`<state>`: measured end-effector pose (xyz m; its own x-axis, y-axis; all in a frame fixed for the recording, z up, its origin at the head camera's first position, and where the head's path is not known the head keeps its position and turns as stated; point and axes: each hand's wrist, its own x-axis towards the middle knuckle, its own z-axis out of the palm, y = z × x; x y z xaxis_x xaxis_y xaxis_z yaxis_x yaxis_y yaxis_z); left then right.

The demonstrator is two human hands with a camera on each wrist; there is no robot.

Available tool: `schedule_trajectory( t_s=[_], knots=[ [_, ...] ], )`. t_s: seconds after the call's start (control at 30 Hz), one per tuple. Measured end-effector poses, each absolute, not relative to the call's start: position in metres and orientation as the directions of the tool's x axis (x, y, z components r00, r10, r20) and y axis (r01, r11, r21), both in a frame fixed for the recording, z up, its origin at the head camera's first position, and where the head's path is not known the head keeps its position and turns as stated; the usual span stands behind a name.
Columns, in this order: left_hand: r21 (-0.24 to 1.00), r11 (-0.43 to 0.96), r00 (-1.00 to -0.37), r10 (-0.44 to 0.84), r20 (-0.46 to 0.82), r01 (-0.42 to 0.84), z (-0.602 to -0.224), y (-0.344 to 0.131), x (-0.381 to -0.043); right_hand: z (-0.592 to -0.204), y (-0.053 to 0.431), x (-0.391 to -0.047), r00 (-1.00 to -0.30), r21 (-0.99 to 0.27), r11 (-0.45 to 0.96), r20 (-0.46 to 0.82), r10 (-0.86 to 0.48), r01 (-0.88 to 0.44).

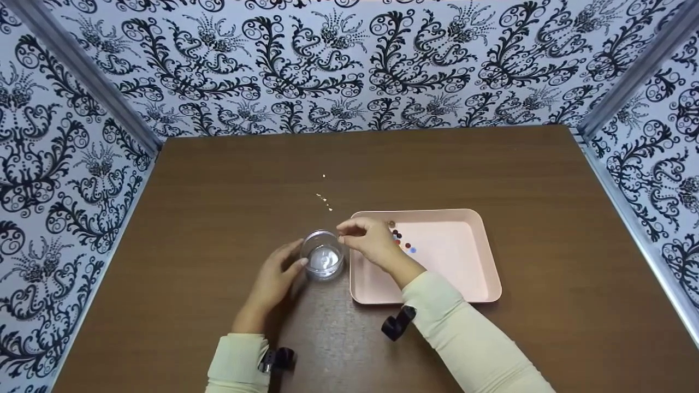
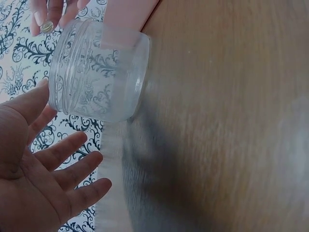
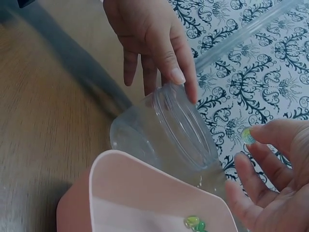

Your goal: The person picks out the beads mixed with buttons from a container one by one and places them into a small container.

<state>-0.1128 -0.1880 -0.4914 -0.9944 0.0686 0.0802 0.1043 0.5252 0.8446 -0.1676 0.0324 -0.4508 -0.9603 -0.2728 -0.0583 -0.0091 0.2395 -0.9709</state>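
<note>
A clear round jar with a ridged rim stands upright and open on the table. At its left, my left hand touches the rim with thumb and index finger. The other fingers are spread and apart from the jar, as the left wrist view shows. Above the jar's right side, my right hand pinches a small yellow-green glass marble between thumb and index finger. A pink tray lies under the right hand. Several small coloured glass pieces sit in it, partly hidden by that hand.
Several tiny pale bits are scattered on the brown wooden table behind the jar. Patterned black-and-white walls border the table at the back and sides. The tray's near wall stands close beside the jar.
</note>
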Motion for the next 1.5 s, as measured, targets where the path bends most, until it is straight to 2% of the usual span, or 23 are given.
schedule_trajectory(
  t_s=[0.9, 1.2, 1.5],
  knots=[
    [0.859, 0.503, -0.995, 0.065, 0.075, 0.097, -0.491, -0.188, -0.112, -0.449, 0.013, -0.162, -0.931, -0.92, 0.365, 0.001, -0.366, -0.144],
    [0.859, 0.501, -0.994, 0.065, 0.089, 0.11, -0.492, -0.188, -0.113, -0.447, 0.008, -0.162, -0.909, -0.889, 0.387, 0.072, -0.411, -0.245],
    [0.867, 0.484, -0.993, 0.064, 0.099, 0.117, -0.492, -0.187, -0.113, -0.447, 0.005, -0.161, -0.905, -0.873, 0.423, 0.048, -0.424, -0.244]
  ],
)
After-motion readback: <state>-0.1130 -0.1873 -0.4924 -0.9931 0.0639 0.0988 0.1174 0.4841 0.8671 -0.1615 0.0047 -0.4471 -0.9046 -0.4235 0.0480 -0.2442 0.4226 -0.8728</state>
